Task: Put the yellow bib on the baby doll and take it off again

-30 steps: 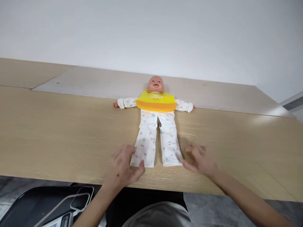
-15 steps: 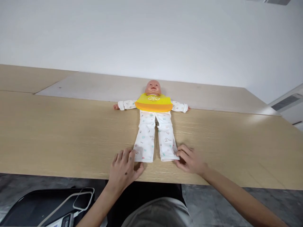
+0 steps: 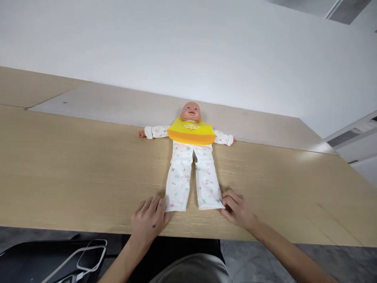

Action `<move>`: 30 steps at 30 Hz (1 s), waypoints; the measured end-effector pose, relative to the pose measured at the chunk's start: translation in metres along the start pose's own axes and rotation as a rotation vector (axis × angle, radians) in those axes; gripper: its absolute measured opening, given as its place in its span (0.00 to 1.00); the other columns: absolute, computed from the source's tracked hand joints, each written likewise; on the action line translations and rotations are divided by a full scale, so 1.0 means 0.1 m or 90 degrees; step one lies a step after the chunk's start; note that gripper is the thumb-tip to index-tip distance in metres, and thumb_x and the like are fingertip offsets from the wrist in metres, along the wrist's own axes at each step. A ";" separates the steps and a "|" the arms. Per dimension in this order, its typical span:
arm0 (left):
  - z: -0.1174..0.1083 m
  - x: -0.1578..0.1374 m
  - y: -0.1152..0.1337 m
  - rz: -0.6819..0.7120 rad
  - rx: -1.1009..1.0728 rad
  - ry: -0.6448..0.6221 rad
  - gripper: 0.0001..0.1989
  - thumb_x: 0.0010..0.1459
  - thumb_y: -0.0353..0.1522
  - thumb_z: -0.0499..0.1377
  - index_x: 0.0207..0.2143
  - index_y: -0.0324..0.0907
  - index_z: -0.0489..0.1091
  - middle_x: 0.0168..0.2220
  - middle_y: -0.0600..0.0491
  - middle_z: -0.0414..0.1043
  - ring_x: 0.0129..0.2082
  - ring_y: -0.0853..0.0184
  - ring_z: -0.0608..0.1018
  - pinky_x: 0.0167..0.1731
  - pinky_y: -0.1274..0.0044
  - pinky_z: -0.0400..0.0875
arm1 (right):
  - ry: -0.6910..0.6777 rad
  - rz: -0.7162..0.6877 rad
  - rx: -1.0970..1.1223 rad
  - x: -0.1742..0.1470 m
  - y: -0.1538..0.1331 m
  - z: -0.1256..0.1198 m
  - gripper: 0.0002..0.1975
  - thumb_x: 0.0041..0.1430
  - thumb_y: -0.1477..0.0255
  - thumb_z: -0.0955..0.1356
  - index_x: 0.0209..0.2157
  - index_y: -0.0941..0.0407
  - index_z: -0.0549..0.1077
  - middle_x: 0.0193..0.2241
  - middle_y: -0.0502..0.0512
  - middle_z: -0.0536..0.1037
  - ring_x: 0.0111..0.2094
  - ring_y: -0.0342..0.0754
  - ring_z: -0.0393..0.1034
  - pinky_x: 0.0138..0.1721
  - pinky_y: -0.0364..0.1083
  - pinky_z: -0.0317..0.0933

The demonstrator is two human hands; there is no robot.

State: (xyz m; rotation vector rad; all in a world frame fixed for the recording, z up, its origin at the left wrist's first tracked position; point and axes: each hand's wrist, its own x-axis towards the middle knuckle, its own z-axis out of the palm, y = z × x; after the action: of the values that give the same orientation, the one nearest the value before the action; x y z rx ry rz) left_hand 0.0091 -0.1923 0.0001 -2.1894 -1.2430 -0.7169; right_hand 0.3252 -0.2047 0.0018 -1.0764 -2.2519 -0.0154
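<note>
On the table [image 3: 88, 169], holding bottom corners of white pants [image 3: 178, 184] in narrow pinches with left hand [image 3: 149, 218] and right hand [image 3: 238, 210].

I'm on one feed: head cam on the wearer, aimed forward and down past the left hand [image 3: 150, 216] and right hand [image 3: 238, 210]. Close enough that both sit large and low; far enough back to fit the whole doll [image 3: 204, 152] beyond them. Wall [image 3: 188, 47] tops it, farther past the hands; wearer's clothing [image 3: 193, 271] shows on their near side.
</note>
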 end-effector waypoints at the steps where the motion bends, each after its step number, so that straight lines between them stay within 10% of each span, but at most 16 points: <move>1: 0.00 0.00 0.00 -0.001 -0.005 -0.003 0.09 0.57 0.29 0.54 0.24 0.43 0.63 0.23 0.52 0.72 0.21 0.65 0.74 0.26 0.73 0.65 | -0.004 0.010 0.009 0.00 0.00 -0.01 0.06 0.54 0.76 0.63 0.32 0.52 0.60 0.29 0.52 0.71 0.27 0.46 0.69 0.23 0.46 0.65; 17: -0.01 -0.01 0.01 -0.087 -0.250 -0.012 0.09 0.47 0.28 0.58 0.18 0.51 0.67 0.18 0.50 0.70 0.16 0.60 0.74 0.14 0.69 0.73 | 0.006 0.078 0.132 0.04 0.01 0.08 0.08 0.48 0.74 0.62 0.30 0.52 0.55 0.24 0.50 0.68 0.22 0.47 0.65 0.19 0.48 0.62; 26: -0.01 0.07 -0.18 0.048 -0.281 0.001 0.17 0.56 0.26 0.56 0.16 0.43 0.59 0.15 0.58 0.60 0.15 0.72 0.66 0.17 0.76 0.60 | -0.057 -0.007 0.042 -0.03 0.05 0.06 0.07 0.58 0.75 0.63 0.30 0.54 0.58 0.25 0.49 0.68 0.25 0.42 0.63 0.25 0.42 0.55; 30: -0.01 0.02 -0.42 0.046 -0.503 -0.150 0.16 0.60 0.32 0.56 0.18 0.42 0.62 0.16 0.58 0.61 0.18 0.72 0.66 0.22 0.77 0.60 | -0.180 0.071 0.185 0.01 0.07 -0.13 0.09 0.60 0.67 0.67 0.30 0.57 0.66 0.25 0.50 0.70 0.26 0.39 0.62 0.27 0.40 0.55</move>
State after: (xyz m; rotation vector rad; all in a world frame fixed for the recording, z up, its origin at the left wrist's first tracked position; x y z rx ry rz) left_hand -0.0267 -0.1731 0.0097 -3.0083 -1.0871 -1.0750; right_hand 0.3361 -0.2029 0.0110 -1.0962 -2.3394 0.5252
